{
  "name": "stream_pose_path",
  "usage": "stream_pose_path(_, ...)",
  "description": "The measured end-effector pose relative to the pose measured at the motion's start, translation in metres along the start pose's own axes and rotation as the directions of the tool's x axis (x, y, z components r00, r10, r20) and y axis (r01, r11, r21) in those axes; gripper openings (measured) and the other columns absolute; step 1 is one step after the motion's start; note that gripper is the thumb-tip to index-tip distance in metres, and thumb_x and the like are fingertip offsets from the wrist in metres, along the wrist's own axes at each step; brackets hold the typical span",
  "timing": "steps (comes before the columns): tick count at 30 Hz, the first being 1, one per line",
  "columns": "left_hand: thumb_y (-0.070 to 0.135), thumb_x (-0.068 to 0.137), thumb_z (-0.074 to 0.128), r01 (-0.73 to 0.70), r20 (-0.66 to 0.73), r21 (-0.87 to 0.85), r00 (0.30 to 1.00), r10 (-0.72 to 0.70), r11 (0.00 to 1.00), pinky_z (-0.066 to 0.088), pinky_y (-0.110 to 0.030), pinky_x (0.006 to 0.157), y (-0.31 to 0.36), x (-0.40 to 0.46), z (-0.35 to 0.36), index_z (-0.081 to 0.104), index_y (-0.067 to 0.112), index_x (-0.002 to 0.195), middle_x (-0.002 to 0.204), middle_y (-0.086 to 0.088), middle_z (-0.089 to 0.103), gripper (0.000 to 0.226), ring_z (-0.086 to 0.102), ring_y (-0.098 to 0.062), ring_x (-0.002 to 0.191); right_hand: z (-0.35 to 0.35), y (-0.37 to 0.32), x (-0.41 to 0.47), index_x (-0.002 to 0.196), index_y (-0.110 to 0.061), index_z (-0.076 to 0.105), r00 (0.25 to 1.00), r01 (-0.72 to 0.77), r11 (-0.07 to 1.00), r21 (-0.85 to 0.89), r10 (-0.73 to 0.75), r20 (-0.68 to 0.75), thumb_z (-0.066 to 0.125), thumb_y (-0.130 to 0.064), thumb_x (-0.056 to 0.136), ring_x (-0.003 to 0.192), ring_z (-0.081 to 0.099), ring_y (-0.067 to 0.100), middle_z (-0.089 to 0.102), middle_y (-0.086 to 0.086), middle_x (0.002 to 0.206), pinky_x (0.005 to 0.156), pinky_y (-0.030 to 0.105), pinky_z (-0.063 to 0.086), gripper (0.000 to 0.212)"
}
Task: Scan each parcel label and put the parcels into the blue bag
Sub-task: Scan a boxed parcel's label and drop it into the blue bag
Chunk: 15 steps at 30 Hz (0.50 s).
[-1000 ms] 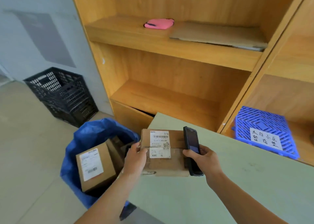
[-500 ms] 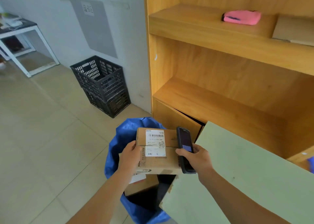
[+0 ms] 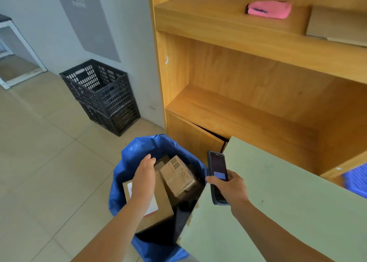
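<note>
Hovering above the mouth of the bag [image 3: 127,162], the left hand [image 3: 144,179] is flat, fingers straight and together, holding nothing. Right hand [image 3: 228,188] grips the scanner [image 3: 217,174] upright, screen lit, just past the table [image 3: 278,202] corner and beside the bag's right rim.

Parcels visible in bag: two for certain. Large box [image 3: 162,204] lies low on the left, its white label partly covered by the left forearm. Small box [image 3: 177,175] rests tilted against the large one, printed marks facing up. A brown edge shows behind them near the far rim; cannot tell whether it is a third parcel. Dark space remains in the bag's near right part.

Surroundings: the bag stands on tiled floor, wedged between the table corner on the right and the shelf unit [image 3: 238,106] behind it. The table edge overhangs the bag's right side; its corner looks chipped. Open floor lies to the left of the bag.

Two black crates [image 3: 103,94], stacked, stand against the wall, well apart from the bag. One pink item [image 3: 268,9] lies on the upper shelf, with flat cardboard [image 3: 337,26] beside it. The middle shelf holds nothing visible. One blue basket [image 3: 355,180] shows at the right edge, mostly cut off. A white frame [image 3: 21,49] stands at far left.
</note>
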<state>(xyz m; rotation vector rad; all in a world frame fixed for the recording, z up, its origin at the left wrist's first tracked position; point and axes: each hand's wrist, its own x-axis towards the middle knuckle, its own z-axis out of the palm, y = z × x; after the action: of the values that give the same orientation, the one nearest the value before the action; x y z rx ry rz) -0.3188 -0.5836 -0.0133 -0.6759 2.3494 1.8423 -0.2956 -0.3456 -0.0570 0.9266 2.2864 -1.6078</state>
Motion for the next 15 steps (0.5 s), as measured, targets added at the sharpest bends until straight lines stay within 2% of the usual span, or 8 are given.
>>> stream_pose_path(3, 0.043, 0.098, 0.044, 0.109, 0.027, -0.017, 0.994, -0.108, 0.994, 0.028, -0.043, 0.114, 0.018, -0.007, 0.026, 0.042, 0.020, 0.144, 0.142, 0.002, 0.045, 0.052, 0.039, -0.025, 0.137, -0.022, 0.005, -0.003, 0.109, -0.023, 0.067, 1.000, -0.007, 0.999, 0.031, 0.008, -0.031, 0.090, -0.034, 0.069, 0.083, 0.070, 0.019, 0.073, -0.002, 0.093, 0.071, 0.034, 0.057, 0.048)
stream_pose_path(6, 0.046, 0.098, 0.043, 0.179, 0.081, -0.010, 0.981, -0.177, 0.984, 0.023, -0.048, 0.116, 0.035, -0.021, 0.058, 0.038, 0.022, 0.147, 0.149, -0.002, 0.041, 0.055, 0.036, -0.026, 0.139, -0.052, 0.014, -0.009, 0.108, -0.023, 0.066, 0.997, -0.012, 0.998, 0.068, 0.017, -0.071, 0.090, -0.031, 0.070, 0.086, 0.069, 0.021, 0.072, -0.001, 0.095, 0.077, 0.037, 0.059, 0.045)
stream_pose_path(10, 0.042, 0.099, 0.040, 0.055, 0.237, 0.014, 0.970, -0.056, 0.998, 0.021, -0.045, 0.117, 0.047, -0.052, 0.118, 0.042, 0.032, 0.145, 0.151, 0.006, 0.039, 0.047, 0.030, -0.021, 0.143, -0.108, 0.036, -0.022, 0.110, -0.026, 0.063, 0.988, -0.013, 0.990, 0.138, 0.034, -0.153, 0.090, -0.032, 0.069, 0.087, 0.070, 0.019, 0.072, -0.003, 0.097, 0.077, 0.037, 0.060, 0.049)
stream_pose_path(15, 0.041, 0.098, 0.037, -0.066, 0.429, 0.061, 0.903, 0.033, 0.996, 0.030, -0.041, 0.113, 0.054, -0.101, 0.191, 0.045, 0.033, 0.143, 0.148, 0.009, 0.045, 0.046, 0.041, -0.017, 0.136, -0.183, 0.072, -0.045, 0.108, -0.025, 0.065, 0.950, -0.039, 0.977, 0.208, 0.100, -0.295, 0.090, -0.033, 0.065, 0.084, 0.070, 0.019, 0.073, -0.003, 0.095, 0.071, 0.036, 0.060, 0.050)
